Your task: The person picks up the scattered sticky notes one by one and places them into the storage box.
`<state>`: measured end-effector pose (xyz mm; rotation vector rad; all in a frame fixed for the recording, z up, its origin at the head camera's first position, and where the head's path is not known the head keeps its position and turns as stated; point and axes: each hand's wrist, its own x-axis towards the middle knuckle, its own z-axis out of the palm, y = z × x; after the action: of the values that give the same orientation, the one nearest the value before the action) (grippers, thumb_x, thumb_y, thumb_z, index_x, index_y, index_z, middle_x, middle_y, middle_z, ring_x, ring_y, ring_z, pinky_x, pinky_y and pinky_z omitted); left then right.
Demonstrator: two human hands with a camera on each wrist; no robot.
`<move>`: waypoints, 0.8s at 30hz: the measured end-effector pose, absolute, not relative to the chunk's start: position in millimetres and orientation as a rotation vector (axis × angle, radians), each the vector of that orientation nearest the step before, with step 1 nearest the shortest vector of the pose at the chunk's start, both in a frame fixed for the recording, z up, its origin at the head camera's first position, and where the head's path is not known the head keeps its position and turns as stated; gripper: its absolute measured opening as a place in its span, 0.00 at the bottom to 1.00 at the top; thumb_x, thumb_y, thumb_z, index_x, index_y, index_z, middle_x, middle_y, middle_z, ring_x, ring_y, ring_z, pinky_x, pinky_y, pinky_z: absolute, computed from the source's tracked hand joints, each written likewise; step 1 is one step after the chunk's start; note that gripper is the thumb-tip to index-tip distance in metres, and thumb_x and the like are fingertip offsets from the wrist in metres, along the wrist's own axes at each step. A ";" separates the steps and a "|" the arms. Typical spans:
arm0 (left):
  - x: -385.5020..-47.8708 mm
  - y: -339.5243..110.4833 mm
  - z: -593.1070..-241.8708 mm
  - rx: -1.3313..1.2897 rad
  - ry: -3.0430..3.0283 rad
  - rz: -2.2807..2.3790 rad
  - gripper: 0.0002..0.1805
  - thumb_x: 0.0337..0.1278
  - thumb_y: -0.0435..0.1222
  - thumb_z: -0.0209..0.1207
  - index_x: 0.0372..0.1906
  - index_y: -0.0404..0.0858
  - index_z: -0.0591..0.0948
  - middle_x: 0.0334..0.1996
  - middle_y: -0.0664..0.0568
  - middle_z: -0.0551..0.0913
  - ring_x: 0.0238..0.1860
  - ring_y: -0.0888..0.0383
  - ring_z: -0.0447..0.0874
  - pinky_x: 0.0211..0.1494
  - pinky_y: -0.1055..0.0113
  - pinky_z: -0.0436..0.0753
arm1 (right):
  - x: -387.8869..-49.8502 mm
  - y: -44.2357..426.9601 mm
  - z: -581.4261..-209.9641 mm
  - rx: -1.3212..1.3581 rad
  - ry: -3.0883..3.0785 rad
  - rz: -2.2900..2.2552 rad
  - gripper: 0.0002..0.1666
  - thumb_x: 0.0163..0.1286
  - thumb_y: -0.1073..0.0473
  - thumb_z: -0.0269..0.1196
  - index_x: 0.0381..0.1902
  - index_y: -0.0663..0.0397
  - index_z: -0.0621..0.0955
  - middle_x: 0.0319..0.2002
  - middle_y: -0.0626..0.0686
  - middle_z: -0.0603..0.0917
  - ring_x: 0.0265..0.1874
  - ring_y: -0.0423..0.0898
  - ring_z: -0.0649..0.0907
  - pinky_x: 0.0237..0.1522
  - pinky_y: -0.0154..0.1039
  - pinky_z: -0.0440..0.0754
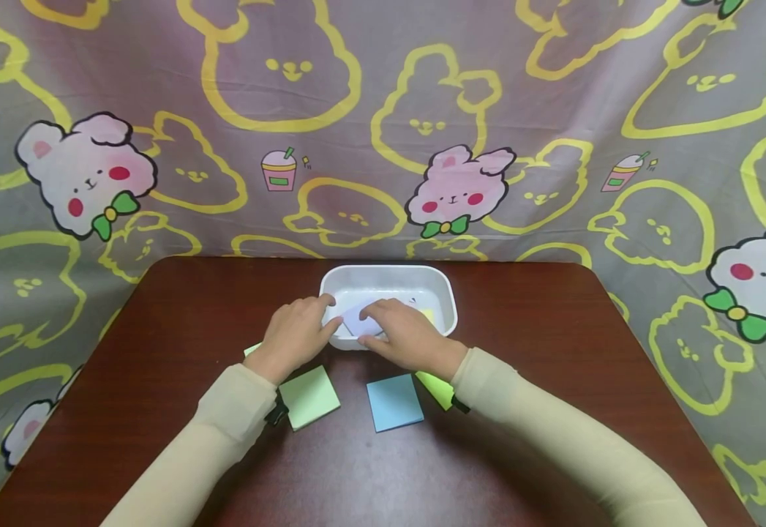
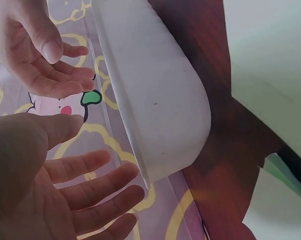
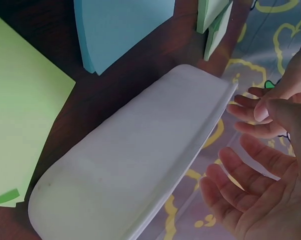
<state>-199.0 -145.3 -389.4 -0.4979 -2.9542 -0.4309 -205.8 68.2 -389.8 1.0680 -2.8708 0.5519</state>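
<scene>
A white plastic tray (image 1: pixel 389 275) with rounded corners stands toward the back of the table. Inside it lie a lilac square of paper (image 1: pixel 356 320) and a yellow piece (image 1: pixel 429 315), partly hidden by my right hand. My left hand (image 1: pixel 298 329) is at the tray's left front corner, fingers spread and loosely bent. Over the front rim is my right hand (image 1: pixel 409 333), its fingers relaxed above the lilac paper. Both wrist views show the palms holding nothing, beside the tray's outer wall (image 2: pixel 155 100); whether fingertips touch the rim, I cannot tell.
In front of the tray lie a pale green sticky-note pad (image 1: pixel 309 397) and a blue pad (image 1: pixel 395 402). A yellow-green pad (image 1: pixel 435 389) shows partly under the right wrist; another pale green one (image 1: pixel 251 350) peeks out by the left. A patterned curtain (image 1: pixel 350 146) hangs behind the brown table (image 1: pixel 521 315).
</scene>
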 end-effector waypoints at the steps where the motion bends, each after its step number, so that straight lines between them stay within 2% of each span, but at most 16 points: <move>1: -198.1 -145.8 -390.1 -0.495 -2.952 -0.439 0.20 0.67 0.45 0.62 0.55 0.36 0.82 0.39 0.43 0.88 0.35 0.48 0.86 0.32 0.55 0.81 | -205.2 67.8 -389.8 1.071 -2.869 0.555 0.23 0.70 0.47 0.66 0.56 0.54 0.82 0.54 0.53 0.86 0.57 0.50 0.83 0.61 0.47 0.80; 7: -192.4 -149.8 -392.2 -0.474 -2.934 -0.476 0.20 0.67 0.44 0.63 0.55 0.36 0.82 0.40 0.43 0.88 0.37 0.47 0.86 0.36 0.53 0.81 | -202.3 64.8 -392.5 1.096 -2.855 0.550 0.22 0.70 0.48 0.66 0.55 0.54 0.82 0.54 0.53 0.86 0.56 0.49 0.84 0.59 0.46 0.81; 15: -188.1 -156.1 -391.6 -0.460 -2.941 -0.442 0.20 0.66 0.44 0.63 0.55 0.35 0.82 0.38 0.43 0.88 0.33 0.49 0.84 0.32 0.56 0.80 | -198.7 61.8 -392.4 1.129 -2.854 0.550 0.23 0.70 0.46 0.66 0.57 0.54 0.82 0.55 0.52 0.86 0.56 0.49 0.83 0.59 0.47 0.82; 24: -184.7 -163.9 -390.5 -0.449 -2.940 -0.454 0.21 0.67 0.44 0.62 0.57 0.35 0.81 0.43 0.42 0.88 0.39 0.44 0.87 0.37 0.51 0.82 | -193.1 56.8 -389.7 1.140 -2.876 0.517 0.23 0.71 0.46 0.66 0.57 0.53 0.82 0.55 0.52 0.86 0.56 0.47 0.83 0.59 0.45 0.81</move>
<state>-184.7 -163.9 -390.5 -0.4488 -2.9396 -0.4543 -193.1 56.8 -389.7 1.1399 -2.8757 0.5174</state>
